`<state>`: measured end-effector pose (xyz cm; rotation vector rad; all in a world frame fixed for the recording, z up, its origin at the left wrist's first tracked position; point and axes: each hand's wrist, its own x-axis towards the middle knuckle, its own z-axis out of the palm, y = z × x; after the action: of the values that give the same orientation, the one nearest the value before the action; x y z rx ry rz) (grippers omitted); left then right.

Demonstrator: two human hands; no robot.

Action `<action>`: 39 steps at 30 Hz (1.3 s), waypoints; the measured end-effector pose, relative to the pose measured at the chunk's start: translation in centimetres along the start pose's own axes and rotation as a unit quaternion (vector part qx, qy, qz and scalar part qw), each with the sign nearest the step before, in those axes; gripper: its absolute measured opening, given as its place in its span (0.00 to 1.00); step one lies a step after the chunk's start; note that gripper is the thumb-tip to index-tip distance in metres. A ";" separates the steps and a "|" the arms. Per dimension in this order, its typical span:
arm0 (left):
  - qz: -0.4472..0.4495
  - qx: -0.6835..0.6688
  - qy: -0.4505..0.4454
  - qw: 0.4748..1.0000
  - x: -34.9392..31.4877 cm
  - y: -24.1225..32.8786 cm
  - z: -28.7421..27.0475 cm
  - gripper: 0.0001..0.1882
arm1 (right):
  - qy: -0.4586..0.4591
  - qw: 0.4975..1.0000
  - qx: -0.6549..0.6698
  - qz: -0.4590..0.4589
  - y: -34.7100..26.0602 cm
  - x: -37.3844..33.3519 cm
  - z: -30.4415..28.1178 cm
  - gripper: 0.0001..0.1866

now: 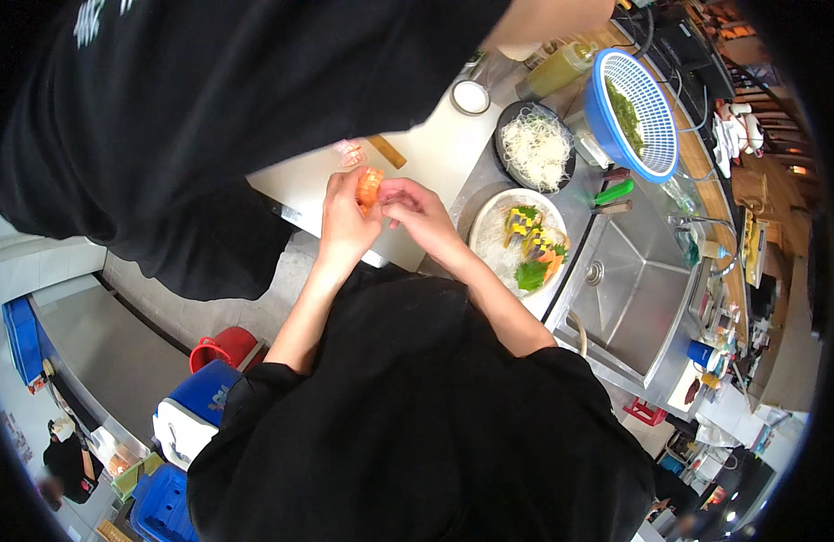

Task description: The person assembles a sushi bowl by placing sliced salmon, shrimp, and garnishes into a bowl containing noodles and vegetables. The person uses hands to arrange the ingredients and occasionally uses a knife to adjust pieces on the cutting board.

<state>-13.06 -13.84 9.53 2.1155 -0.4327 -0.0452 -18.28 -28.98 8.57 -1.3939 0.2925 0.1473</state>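
We are holding the food piece (pixel 369 187) in our left hand (pixel 347 217) over the cutting board (pixel 439 163); the plate (pixel 478 244) is lying right of the board, the bowl (pixel 504 170) sitting behind the plate, the sink (pixel 652 298) stretching farther right.

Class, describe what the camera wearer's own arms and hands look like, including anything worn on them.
The left hand and right hand are ungloved, with no watch or bracelet visible. The forearms are bare. Loose, black cloth sleeves end around the elbows.
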 end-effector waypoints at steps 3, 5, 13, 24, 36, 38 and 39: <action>-0.048 -0.122 -0.060 0.990 0.2 4.2 -0.2 0.25 | 0.021 0.998 0.054 -0.016 -1.4 -1.5 -2.0 0.19; -0.034 -0.167 -0.082 0.982 0.2 4.5 0.8 0.25 | 0.051 0.998 0.029 -0.025 -2.4 -2.6 -2.8 0.18; -0.034 -0.136 -0.141 0.980 0.2 9.2 2.4 0.23 | 0.180 0.977 -0.017 -0.110 -1.4 -5.8 -5.5 0.13; -0.024 -0.253 -0.303 0.918 -0.6 11.4 7.1 0.23 | 0.257 0.949 -0.020 -0.180 -0.3 -12.8 -7.6 0.19; 0.016 -0.267 -0.382 0.885 -1.2 13.2 9.6 0.27 | 0.320 0.924 0.095 -0.186 0.3 -15.7 -8.2 0.17; 0.000 -0.254 -0.404 0.879 -1.5 13.1 9.8 0.28 | 0.327 0.926 0.084 -0.168 0.9 -16.2 -8.1 0.17; -0.009 -0.240 -0.419 0.875 -1.7 13.0 9.7 0.28 | 0.332 0.927 0.079 -0.157 1.3 -16.6 -8.0 0.17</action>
<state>-20.30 -27.60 14.61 1.5095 -0.8063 -1.0081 -35.41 -35.46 10.96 -1.2763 0.6183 -0.6173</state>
